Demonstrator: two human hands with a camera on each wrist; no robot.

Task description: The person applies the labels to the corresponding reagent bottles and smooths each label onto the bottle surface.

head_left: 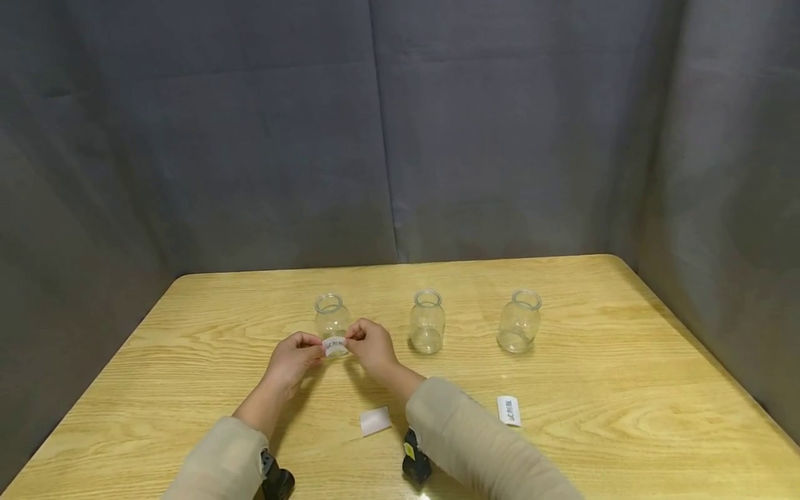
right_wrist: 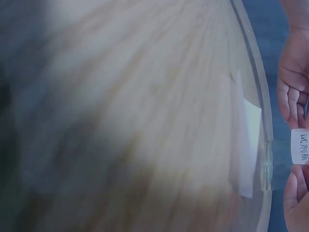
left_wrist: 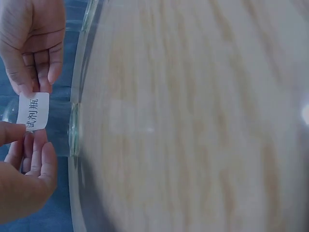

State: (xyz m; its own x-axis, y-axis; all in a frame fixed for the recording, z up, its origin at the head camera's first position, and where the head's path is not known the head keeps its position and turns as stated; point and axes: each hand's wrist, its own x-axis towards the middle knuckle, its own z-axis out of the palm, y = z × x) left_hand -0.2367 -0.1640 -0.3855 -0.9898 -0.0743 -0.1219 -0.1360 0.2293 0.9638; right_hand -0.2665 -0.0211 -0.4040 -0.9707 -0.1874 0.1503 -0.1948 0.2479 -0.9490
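A small white label (head_left: 334, 346) with dark printed characters is pinched at its left end by my left hand (head_left: 292, 361). My right hand (head_left: 373, 349) pinches the other end, between thumb and forefinger. The label is stretched across the front of the leftmost clear glass jar (head_left: 331, 316), low on its side, and hides part of the glass. In the left wrist view, the label (left_wrist: 34, 111) spans the gap between the two hands, with the jar's thick glass edge (left_wrist: 74, 130) beside it. The right wrist view shows the label (right_wrist: 300, 146) at its edge.
Two more clear glass jars, one in the middle (head_left: 428, 323) and one at the right (head_left: 520, 322), stand in the same row. A blank white paper piece (head_left: 375, 421) and another printed label (head_left: 509, 411) lie nearer on the wooden table (head_left: 600, 389). Grey cloth (head_left: 250, 153) surrounds the table.
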